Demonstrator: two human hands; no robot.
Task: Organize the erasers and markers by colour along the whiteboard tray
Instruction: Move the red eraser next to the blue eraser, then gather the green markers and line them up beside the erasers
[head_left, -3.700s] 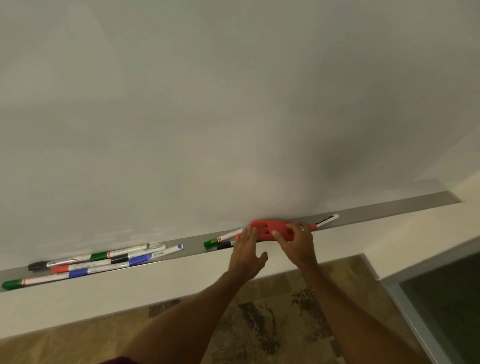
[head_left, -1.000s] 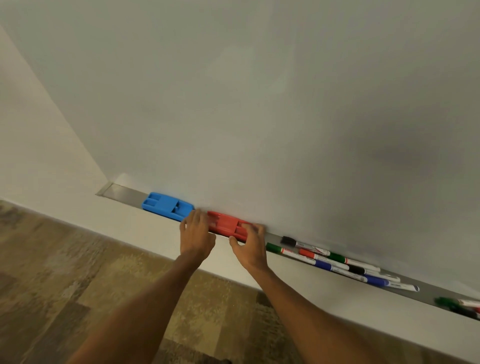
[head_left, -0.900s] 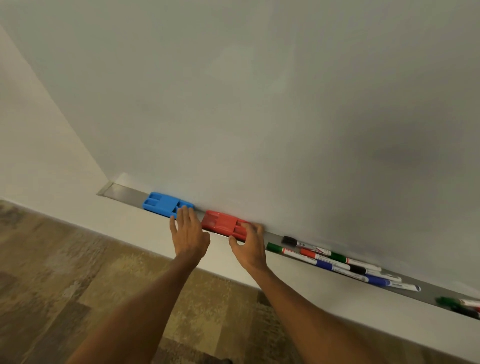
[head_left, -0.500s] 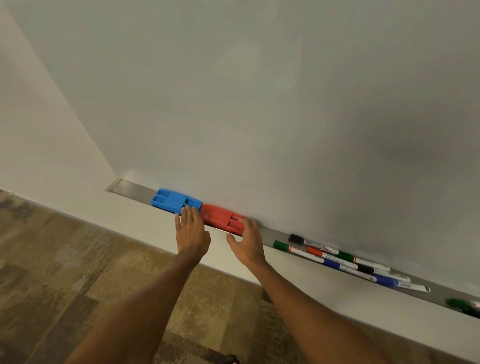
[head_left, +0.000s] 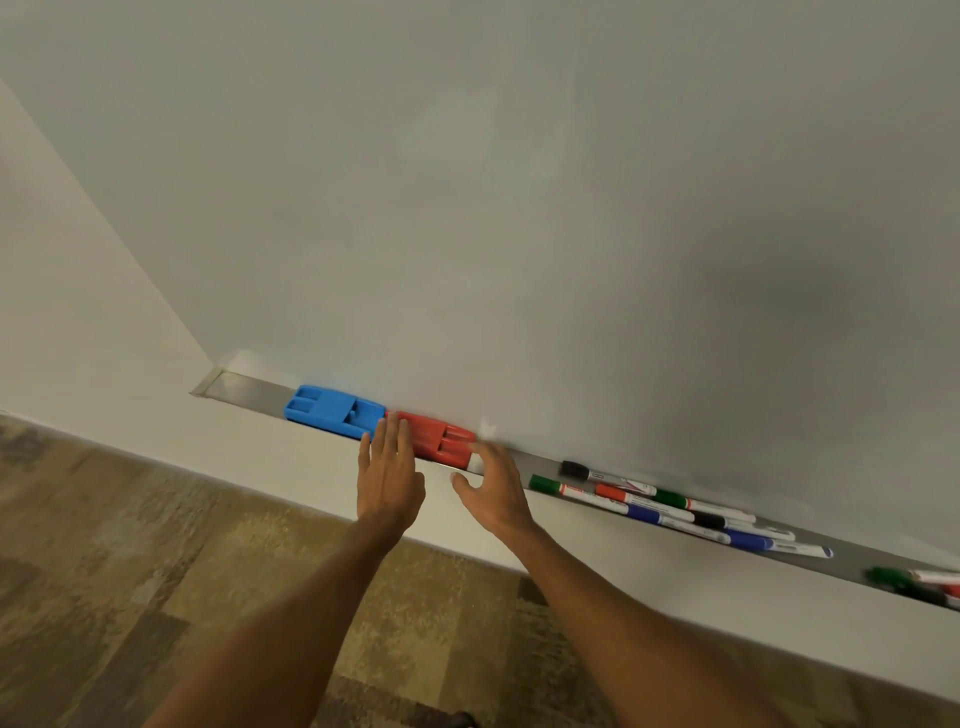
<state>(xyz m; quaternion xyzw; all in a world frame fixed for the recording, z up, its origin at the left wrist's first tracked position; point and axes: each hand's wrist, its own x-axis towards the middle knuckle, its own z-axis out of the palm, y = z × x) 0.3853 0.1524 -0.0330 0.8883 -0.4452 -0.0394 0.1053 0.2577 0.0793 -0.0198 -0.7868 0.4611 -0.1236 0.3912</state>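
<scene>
Whiteboard (head_left: 519, 208) fills most of the view, with a narrow metal tray (head_left: 244, 387) running along its lower edge and slanting down to the right. Below it lie a pale wall strip and a mottled brown floor (head_left: 104, 545).

2 erasers sit near the tray's left end. The blue eraser (head_left: 332, 410) is the outer one, with a short bare stretch of tray between it and the end. The red eraser (head_left: 441, 439) lies just to its right, and the 2 ends touch.

Both hands are open and hold nothing. The left hand (head_left: 389, 483) has straight fingers held close together, their tips lying over the seam where the erasers meet. The right hand (head_left: 493, 493) is spread, thumb out to the left, its blurred fingertips at the red eraser's right end. I cannot tell whether it touches.

Further right, apart from the erasers, a loose bunch of markers (head_left: 675, 506) with green, black, red and blue caps lies overlapping lengthways in the tray. A smaller bunch of markers (head_left: 914, 584), blurred, sits at the picture's right edge.
</scene>
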